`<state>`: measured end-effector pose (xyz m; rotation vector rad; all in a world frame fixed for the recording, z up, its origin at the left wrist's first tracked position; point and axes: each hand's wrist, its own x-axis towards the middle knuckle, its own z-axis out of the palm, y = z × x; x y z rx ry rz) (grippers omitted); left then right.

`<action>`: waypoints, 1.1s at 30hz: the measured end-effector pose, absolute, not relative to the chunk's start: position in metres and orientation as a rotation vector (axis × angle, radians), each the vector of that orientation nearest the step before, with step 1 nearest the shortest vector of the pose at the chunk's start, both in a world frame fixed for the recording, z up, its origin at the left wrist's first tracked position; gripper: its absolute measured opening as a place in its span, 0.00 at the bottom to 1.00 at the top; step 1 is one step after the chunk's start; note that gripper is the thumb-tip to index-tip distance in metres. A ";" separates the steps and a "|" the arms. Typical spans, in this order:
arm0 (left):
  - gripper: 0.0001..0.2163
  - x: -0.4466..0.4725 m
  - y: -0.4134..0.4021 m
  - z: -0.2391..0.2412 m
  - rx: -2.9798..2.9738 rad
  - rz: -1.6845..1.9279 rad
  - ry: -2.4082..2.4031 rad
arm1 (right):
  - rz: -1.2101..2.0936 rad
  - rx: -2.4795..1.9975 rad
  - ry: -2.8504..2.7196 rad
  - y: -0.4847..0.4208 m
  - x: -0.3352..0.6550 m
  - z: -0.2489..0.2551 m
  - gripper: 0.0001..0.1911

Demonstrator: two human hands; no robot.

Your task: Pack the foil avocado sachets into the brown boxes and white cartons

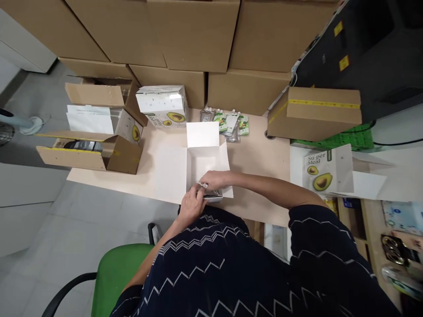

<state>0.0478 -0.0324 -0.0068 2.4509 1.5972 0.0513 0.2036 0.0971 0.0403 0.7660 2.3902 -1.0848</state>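
An open white carton point(201, 158) stands on the table before me with its flaps spread out. My right hand point(214, 179) reaches into its near end, fingers closed around a silvery pouch point(214, 193) with a small white spout. At the carton's near left corner is my left hand point(191, 204), its fingers curled close to the right fingertips; what they grip is hidden. Behind the carton lies a group of spouted pouches point(228, 124), some silver and some green printed.
A closed avocado-printed carton point(161, 105) stands behind to the left. Open brown boxes point(122, 152) line the table's left end. To the right are a brown box with yellow tape point(317, 113) and another printed carton point(327, 171). A green chair point(122, 268) is at lower left.
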 end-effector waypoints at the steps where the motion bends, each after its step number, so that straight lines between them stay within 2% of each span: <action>1: 0.20 0.048 -0.033 -0.007 2.442 0.074 1.615 | -1.105 0.754 2.384 0.098 0.206 0.041 0.08; 5: 0.24 0.048 -0.033 -0.007 2.526 0.045 1.541 | -1.173 0.739 2.397 0.099 0.214 0.044 0.08; 9: 0.23 0.046 -0.032 -0.008 2.624 -0.056 1.430 | -1.274 0.685 2.390 0.105 0.221 0.053 0.10; 11: 0.22 0.045 -0.032 -0.009 2.641 -0.066 1.412 | -1.502 0.695 2.346 0.111 0.230 0.061 0.16; 14: 0.21 0.045 -0.031 -0.011 2.653 -0.023 1.416 | -2.024 0.809 2.214 0.128 0.250 0.071 0.23; 16: 0.20 0.045 -0.031 -0.012 2.666 0.022 1.425 | -2.369 1.018 2.156 0.148 0.268 0.068 0.22; 18: 0.19 0.046 -0.031 -0.013 2.684 0.066 1.433 | -2.595 1.501 2.136 0.175 0.288 0.052 0.20; 20: 0.19 0.046 -0.031 -0.014 2.705 0.110 1.438 | -2.499 2.282 2.026 0.205 0.310 0.024 0.17; 22: 0.18 0.046 -0.032 -0.014 2.729 0.152 1.438 | -1.982 2.986 1.711 0.230 0.331 -0.010 0.13; 23: 0.18 0.046 -0.032 -0.015 2.742 0.169 1.435 | -1.708 3.139 1.541 0.238 0.339 -0.027 0.11; 24: 0.18 0.046 -0.032 -0.015 2.752 0.183 1.433 | -1.548 3.178 1.392 0.243 0.346 -0.042 0.10; 26: 0.18 0.045 -0.032 -0.015 2.763 0.193 1.432 | -1.466 3.132 1.193 0.245 0.354 -0.067 0.10; 33: 0.17 0.045 -0.032 -0.015 2.761 0.211 1.426 | -1.819 2.954 1.161 0.214 0.343 -0.103 0.08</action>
